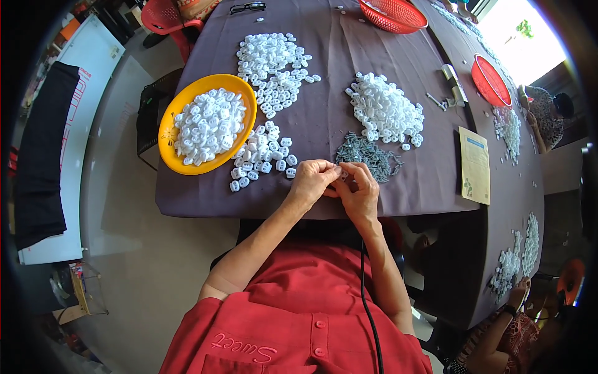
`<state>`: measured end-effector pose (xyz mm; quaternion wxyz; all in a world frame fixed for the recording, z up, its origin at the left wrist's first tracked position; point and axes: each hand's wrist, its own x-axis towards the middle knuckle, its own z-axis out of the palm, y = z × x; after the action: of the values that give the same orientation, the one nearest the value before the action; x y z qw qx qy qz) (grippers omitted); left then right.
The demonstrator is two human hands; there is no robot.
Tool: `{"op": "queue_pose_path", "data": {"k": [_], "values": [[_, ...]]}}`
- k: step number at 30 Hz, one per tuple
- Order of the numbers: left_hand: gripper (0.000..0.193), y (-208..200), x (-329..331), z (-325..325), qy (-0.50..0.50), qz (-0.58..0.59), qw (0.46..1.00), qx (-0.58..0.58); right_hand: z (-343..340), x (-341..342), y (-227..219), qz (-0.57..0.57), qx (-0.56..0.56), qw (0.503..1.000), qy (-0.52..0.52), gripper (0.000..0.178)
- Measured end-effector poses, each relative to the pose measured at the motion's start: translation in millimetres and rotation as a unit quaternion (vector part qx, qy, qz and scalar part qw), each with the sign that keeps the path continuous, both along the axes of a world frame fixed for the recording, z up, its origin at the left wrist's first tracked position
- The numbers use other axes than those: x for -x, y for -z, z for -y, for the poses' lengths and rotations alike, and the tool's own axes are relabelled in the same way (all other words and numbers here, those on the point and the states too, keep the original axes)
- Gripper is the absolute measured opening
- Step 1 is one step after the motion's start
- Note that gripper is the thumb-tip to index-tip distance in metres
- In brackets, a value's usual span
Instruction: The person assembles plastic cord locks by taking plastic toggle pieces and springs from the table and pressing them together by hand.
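At the near table edge, my left hand [309, 185] and my right hand [362, 192] meet at the fingertips, both closed in a pinch. A small white plastic piece [343, 176] shows between the right fingers; what the left fingertips grip is hidden. Just beyond my right hand lies a heap of small grey slender pieces [369, 156]. Behind it rises a pile of white oval plastic pieces [386, 107]. Left of my hands, more white pieces [265, 151] lie loose beside a tilted yellow bowl [167, 138] heaped with the same kind.
Another spread of white pieces [269, 59] lies farther back. A red basket [398, 23], a second red basket [492, 81], a yellowish packet [474, 165] and eyeglasses [247, 7] rest on the cloth. Other people sit at the right side. A black cable [367, 299] runs down my front.
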<state>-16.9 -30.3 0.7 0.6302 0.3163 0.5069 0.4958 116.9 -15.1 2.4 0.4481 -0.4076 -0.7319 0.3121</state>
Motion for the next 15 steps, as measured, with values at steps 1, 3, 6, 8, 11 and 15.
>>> {"op": "queue_pose_path", "data": {"k": [1,3,6,8,11,15], "values": [[0.019,2.3,0.6,0.1,-0.004,-0.001,1.0,-0.004,0.7,0.4,-0.8,0.015,0.015,1.0,0.008,0.026],[0.019,3.2,0.3,0.5,-0.005,-0.001,1.0,-0.008,-0.4,-0.7,2.3,0.015,0.007,1.0,0.009,0.027],[0.019,3.7,0.4,1.3,-0.008,0.01,1.0,-0.015,-0.2,-1.5,1.7,0.019,0.007,1.0,0.005,0.027],[0.019,4.2,-0.3,2.2,-0.015,0.017,0.999,-0.027,-0.2,-1.7,1.7,0.022,0.015,1.0,0.003,0.027],[0.016,-1.1,-1.7,3.4,-0.034,0.033,0.999,-0.016,-0.8,-2.1,2.7,0.019,0.002,1.0,0.001,0.025],[0.015,3.1,0.2,4.2,-0.031,0.041,0.998,-0.024,-1.2,-3.2,0.9,0.029,0.001,1.0,-0.012,0.025]]}}
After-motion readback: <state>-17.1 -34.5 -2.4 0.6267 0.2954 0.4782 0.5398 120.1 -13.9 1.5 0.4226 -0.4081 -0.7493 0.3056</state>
